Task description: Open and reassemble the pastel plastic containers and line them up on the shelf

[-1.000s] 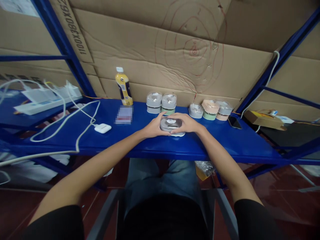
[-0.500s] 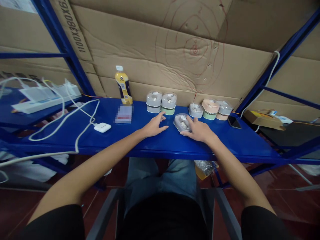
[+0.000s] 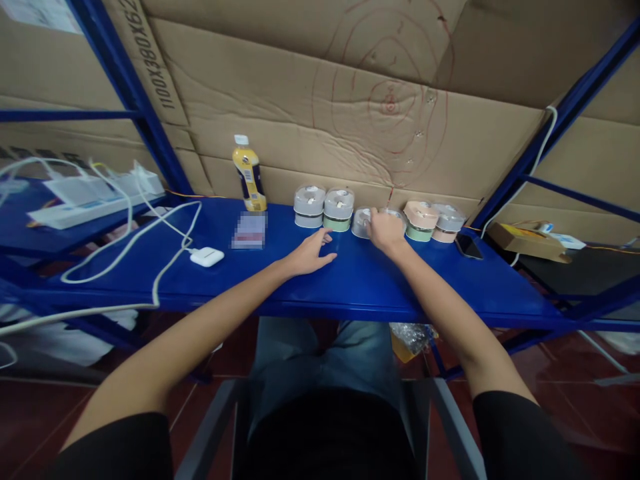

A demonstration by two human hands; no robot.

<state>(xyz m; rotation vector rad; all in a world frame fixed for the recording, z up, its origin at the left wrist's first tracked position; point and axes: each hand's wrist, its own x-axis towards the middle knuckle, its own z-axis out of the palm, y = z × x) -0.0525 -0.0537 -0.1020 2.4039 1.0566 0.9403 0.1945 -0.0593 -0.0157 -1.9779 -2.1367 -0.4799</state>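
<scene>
The grey box (image 3: 361, 223) has moved: half a second ago it sat nearer the table's front edge under the right fingers, and now it stands at the back, in line with the other boxes. The right hand (image 3: 387, 231) has gone back with it, while the left hand (image 3: 309, 253) has hardly shifted.

The right fingers are curled in at the box's right side and seem to touch it; whether they pinch it or only push, I cannot tell. The left fingers are spread and hold nothing, resting low over the blue table (image 3: 360, 283) just in front of the green-based stack (image 3: 339, 209).

Judging by how things lie, the placing looks nearly done. Beyond the left fingertips stand that stack and the grey stack (image 3: 309, 205), side by side. To the right of the right fingers are the peach-topped stack (image 3: 421, 220) and the peach-based stack (image 3: 449, 221). The second box (image 3: 401, 216), partly hidden behind the right hand, is a single one, and the grey box looks single too, so these two are not stacked. What remains, it seems, is the right hand's release; no loose box lies between the hands.
</scene>
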